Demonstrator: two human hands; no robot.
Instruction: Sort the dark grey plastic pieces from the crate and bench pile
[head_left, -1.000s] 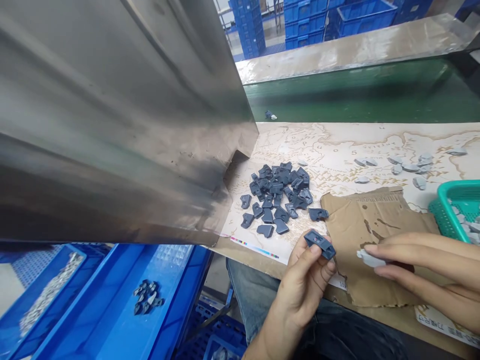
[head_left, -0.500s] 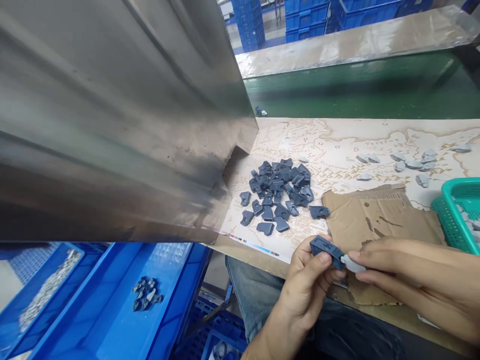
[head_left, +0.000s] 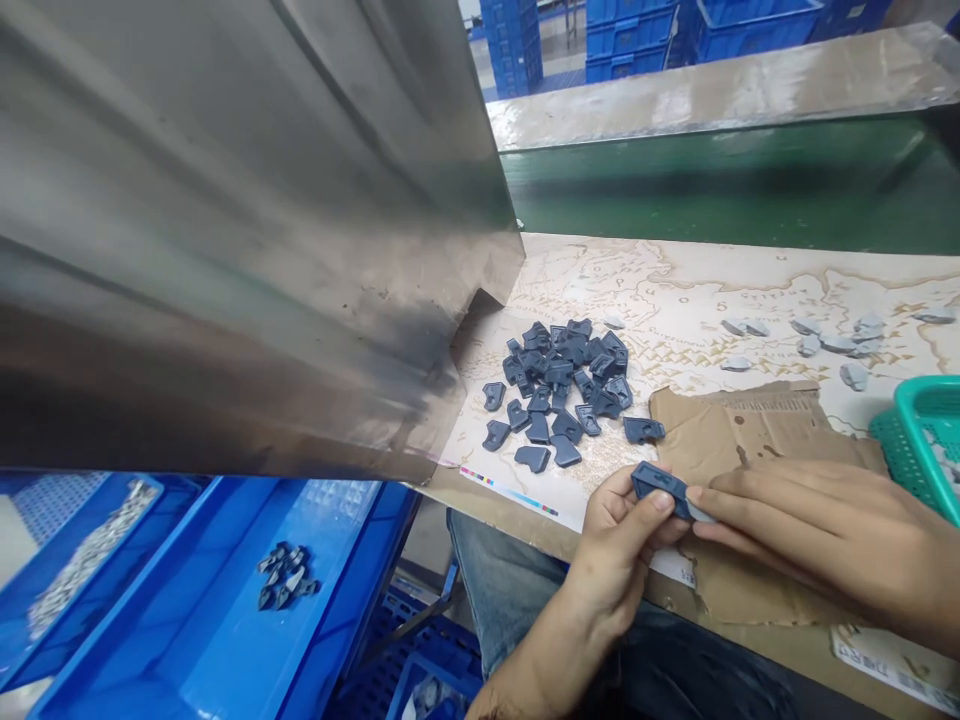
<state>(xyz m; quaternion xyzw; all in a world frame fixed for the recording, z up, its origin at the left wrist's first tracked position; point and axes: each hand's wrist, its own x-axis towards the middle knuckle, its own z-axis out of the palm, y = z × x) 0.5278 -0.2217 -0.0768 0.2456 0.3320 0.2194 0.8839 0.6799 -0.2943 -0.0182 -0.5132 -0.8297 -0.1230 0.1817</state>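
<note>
Navy plastic part [head_left: 658, 487] pinched in L hand [head_left: 619, 545], grey piece [head_left: 701, 514] pinched in R hand [head_left: 825, 530], cardboard [head_left: 750, 425] below

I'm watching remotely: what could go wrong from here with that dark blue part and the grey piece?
The small grey piece is pinched by the right hand against the end of the dark blue plastic part in the left hand. It could slip and drop onto the cardboard scrap. A careless elbow or wrist might also scatter the loose pile of dark blue parts nearby.
</note>
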